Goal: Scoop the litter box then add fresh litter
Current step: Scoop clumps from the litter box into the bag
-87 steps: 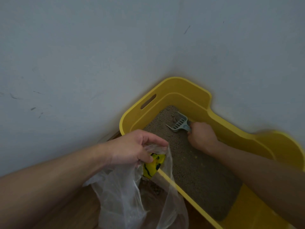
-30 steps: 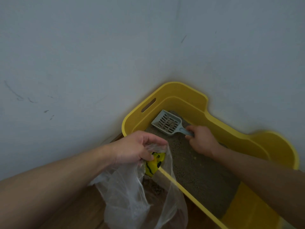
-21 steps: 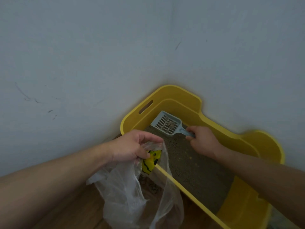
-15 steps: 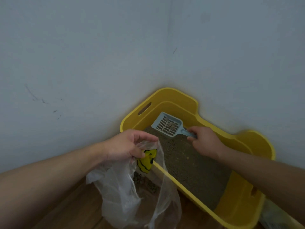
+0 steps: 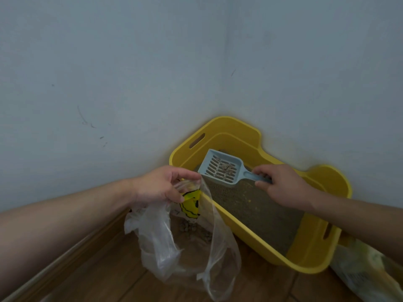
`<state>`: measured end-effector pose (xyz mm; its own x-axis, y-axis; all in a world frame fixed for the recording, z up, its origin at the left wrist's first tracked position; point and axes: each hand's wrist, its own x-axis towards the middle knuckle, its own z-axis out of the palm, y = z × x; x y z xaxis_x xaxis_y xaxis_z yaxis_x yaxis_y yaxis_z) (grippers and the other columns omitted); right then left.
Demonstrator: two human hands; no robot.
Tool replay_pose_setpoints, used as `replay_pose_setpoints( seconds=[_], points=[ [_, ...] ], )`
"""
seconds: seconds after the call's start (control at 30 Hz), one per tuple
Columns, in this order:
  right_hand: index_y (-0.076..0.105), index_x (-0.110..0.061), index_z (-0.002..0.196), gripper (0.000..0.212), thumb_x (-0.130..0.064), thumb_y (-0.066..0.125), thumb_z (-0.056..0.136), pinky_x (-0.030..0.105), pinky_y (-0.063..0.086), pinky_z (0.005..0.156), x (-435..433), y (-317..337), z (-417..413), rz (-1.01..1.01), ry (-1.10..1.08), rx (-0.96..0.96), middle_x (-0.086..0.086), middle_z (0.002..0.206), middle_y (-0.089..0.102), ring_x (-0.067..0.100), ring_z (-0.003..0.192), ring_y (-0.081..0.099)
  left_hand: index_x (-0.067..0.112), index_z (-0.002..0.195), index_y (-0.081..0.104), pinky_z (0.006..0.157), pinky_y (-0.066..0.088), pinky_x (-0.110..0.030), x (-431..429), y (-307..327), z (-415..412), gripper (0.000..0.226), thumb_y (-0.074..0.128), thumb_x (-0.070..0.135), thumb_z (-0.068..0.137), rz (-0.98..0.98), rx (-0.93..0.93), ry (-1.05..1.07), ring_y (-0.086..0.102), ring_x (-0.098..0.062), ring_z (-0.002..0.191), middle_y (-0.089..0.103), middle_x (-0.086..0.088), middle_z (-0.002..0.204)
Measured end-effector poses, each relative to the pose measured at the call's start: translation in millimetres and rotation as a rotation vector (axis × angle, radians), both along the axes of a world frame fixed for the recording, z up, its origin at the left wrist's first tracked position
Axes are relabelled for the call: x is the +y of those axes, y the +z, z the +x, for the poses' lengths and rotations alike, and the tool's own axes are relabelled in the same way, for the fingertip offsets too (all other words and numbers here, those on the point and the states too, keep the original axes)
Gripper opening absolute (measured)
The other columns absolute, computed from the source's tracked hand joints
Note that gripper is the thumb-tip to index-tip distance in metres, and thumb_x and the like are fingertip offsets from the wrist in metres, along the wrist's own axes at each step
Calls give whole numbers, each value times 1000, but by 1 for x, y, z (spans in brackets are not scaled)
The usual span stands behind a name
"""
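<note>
Yellow plastic forms the litter box, which sits on a wooden floor in a corner between two pale walls. Grey litter covers its bottom. Over the far end of the box the right hand holds a pale blue slotted scoop by its handle, pinched between the thumb and curled fingers. A few brownish clumps lie on the slots. Just outside the box's near left rim the left hand grips the mouth of a clear plastic bag, fingers curled round the bunched film. The bag hangs beside the box's outer wall down to the floor, with a yellow smiley print on it and some pellets in its bottom. Beside the box's right end lies a pale printed package, partly cut off.
</note>
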<state>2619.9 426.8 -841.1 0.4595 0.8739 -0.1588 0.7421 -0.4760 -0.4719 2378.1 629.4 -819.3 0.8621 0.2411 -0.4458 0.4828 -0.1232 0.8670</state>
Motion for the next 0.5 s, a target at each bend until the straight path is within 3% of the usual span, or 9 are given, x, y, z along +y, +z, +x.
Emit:
replay_pose_setpoints(
  seconds=[0.13, 0.27, 0.4, 0.5],
  points=[
    [65, -25, 113, 18, -22, 61, 95, 36, 54, 73, -5, 8, -5, -5, -16, -25, -8, 89, 64, 12, 79, 61, 26, 133, 58, 104, 49, -39, -2, 3, -5, 68, 61, -16, 81, 1, 22, -12, 55, -12, 126, 56, 8, 139],
    [65, -24, 114, 19, -22, 62, 95, 38, 54, 76, -8, 17, -6, 5, -45, -39, -6, 90, 65, 12, 81, 61, 31, 131, 59, 105, 49, -36, -4, 5, -6, 68, 67, -1, 71, 30, 19, -32, 55, -12, 125, 56, 9, 138],
    [66, -25, 115, 21, -22, 62, 95, 35, 53, 78, -13, 25, -12, 13, -23, -33, -8, 92, 64, 10, 83, 61, 30, 133, 58, 107, 47, -37, -4, 4, -8, 68, 64, -11, 80, 47, 19, -39, 51, -12, 129, 55, 10, 140],
    [66, -26, 115, 21, -22, 63, 94, 31, 52, 77, -18, 27, -17, 11, 4, -40, -12, 92, 64, 5, 83, 59, 34, 130, 59, 111, 42, -37, -4, 6, -9, 67, 67, -3, 75, 72, 12, -50, 46, -9, 133, 53, 12, 142]
  ],
)
